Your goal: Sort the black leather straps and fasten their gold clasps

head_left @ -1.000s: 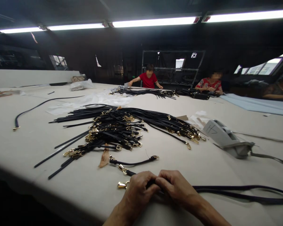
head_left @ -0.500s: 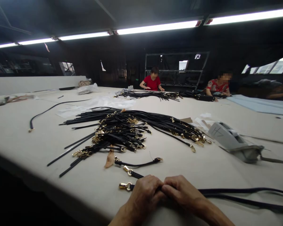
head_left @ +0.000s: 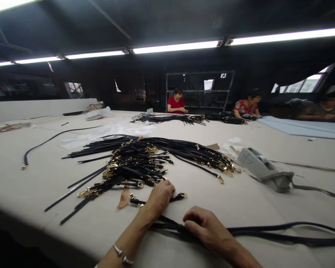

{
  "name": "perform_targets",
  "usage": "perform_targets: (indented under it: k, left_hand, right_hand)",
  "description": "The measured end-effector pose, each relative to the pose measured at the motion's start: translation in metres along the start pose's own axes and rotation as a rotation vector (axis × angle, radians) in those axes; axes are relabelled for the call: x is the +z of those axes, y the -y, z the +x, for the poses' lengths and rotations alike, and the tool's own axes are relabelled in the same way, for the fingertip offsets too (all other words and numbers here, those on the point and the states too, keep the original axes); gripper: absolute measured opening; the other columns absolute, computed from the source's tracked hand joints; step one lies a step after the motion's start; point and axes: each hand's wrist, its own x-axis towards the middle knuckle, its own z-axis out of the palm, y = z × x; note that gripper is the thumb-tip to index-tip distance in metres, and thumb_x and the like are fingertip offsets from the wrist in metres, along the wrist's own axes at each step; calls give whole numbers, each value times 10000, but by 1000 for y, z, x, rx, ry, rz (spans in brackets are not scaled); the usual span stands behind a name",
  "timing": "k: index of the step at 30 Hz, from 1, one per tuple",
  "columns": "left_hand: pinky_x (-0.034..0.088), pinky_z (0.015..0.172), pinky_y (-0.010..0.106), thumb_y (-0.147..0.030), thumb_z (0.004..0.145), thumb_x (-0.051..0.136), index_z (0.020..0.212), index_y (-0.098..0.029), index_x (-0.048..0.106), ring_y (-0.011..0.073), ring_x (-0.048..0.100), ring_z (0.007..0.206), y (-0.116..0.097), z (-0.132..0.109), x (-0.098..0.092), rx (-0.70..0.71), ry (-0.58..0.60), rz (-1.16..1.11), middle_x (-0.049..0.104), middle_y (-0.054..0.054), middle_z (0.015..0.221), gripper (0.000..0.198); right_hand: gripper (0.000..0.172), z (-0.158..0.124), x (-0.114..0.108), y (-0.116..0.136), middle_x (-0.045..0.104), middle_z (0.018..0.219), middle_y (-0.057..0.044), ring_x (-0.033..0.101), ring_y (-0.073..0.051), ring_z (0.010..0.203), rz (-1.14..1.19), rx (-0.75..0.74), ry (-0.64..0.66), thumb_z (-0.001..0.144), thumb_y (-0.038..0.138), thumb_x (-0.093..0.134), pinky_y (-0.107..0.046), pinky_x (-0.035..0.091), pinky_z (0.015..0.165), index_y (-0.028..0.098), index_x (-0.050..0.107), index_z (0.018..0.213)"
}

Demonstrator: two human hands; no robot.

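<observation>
My left hand (head_left: 161, 195) has its fingers curled down at the near edge of a pile of black straps (head_left: 136, 163) with gold buckles and clasps. Its fingertips are hidden, so what they hold does not show. Under that hand and wrist lies a short black strap (head_left: 180, 197) with a gold buckle. My right hand (head_left: 205, 225) is curled loosely round long black straps (head_left: 257, 230), which run out to the right edge. My left forearm covers their clasp ends.
A grey tape dispenser (head_left: 265, 169) stands to the right. A brown scrap (head_left: 124, 196) lies beside the pile, and a single strap (head_left: 44, 143) is at left. Across the table, people (head_left: 176, 104) sit near more straps (head_left: 170, 118) and light blue sheets (head_left: 296, 127).
My left hand has let go of the long straps and moved up and forward to the pile's edge. My right hand stays at the straps. The camera view has tilted slightly upward.
</observation>
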Motion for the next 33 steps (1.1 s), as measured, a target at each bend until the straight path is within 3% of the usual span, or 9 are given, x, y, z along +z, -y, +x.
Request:
perform_targets:
  k: [5, 8, 10, 14, 16, 19, 22, 27, 33]
  left_hand:
    - [460, 793, 310, -87, 884, 508, 829, -174, 634, 221, 586, 887, 1, -4, 9, -14, -73, 32, 654, 62, 882, 163]
    - [470, 800, 314, -96, 906, 483, 876, -164, 621, 215, 595, 859, 2, -9, 13, -27, -102, 20, 650, 62, 857, 157]
    - [478, 826, 317, -91, 902, 487, 918, -163, 627, 214, 602, 888, 2, -11, 15, -15, -110, 3, 650, 64, 900, 159]
    - [466, 929, 290, -32, 846, 536, 1243, -230, 555, 191, 575, 1090, 4, -11, 16, 41, -115, -56, 582, 58, 1240, 444]
    - [451, 960, 290, -43, 839, 557, 1265, -266, 556, 191, 555, 1142, 5, -10, 16, 64, -109, -86, 547, 46, 1314, 481]
    - [451, 928, 285, -108, 857, 574, 983, -241, 689, 188, 592, 1045, 5, -8, 15, 81, -97, -133, 646, 27, 1120, 216]
    - [454, 840, 281, -131, 868, 551, 797, -205, 670, 184, 603, 897, 3, -8, 17, 65, -101, -175, 661, 23, 881, 158]
    - [432, 771, 297, -133, 877, 463, 802, -189, 592, 190, 568, 815, 3, -8, 19, -17, -148, -242, 624, 37, 834, 159]
    - [440, 743, 284, -273, 943, 381, 814, -189, 590, 184, 585, 801, 3, -7, 10, -138, -199, -354, 634, 31, 802, 259]
  right_hand:
    - [213, 8, 0, -11, 657, 982, -40, 612, -169, 806, -81, -18, -160, 847, 231, 558, -276, 502, 769, 190, 647, 1036]
    - [383, 29, 0, -15, 559, 1280, -104, 587, -209, 1021, -315, -114, -199, 848, 157, 534, -329, 478, 915, 170, 578, 1228]
    - [442, 45, 1, -17, 523, 1341, -139, 514, -282, 1160, -462, -134, -191, 817, 120, 571, -420, 414, 1002, 151, 573, 1258]
    - [214, 65, 3, -20, 653, 1088, -108, 541, -304, 1024, -508, -138, -177, 813, 111, 598, -460, 409, 925, 175, 690, 996]
    - [153, 65, 2, -23, 663, 1004, -73, 543, -268, 967, -493, -152, -183, 828, 124, 601, -417, 410, 898, 192, 688, 933]
    - [136, 60, 0, -30, 666, 990, -39, 536, -234, 967, -446, -163, -194, 810, 147, 648, -360, 402, 888, 210, 676, 926]
    - [149, 58, 0, -35, 678, 1013, -13, 538, -222, 992, -394, -168, -181, 771, 190, 713, -340, 388, 901, 237, 689, 911]
    - [117, 59, 0, -36, 686, 1008, 6, 541, -215, 1004, -325, -162, -177, 762, 204, 722, -340, 370, 912, 253, 708, 867]
    - [132, 56, -1, -37, 681, 922, -10, 563, -207, 929, -256, -137, -206, 775, 195, 698, -329, 399, 860, 225, 693, 904]
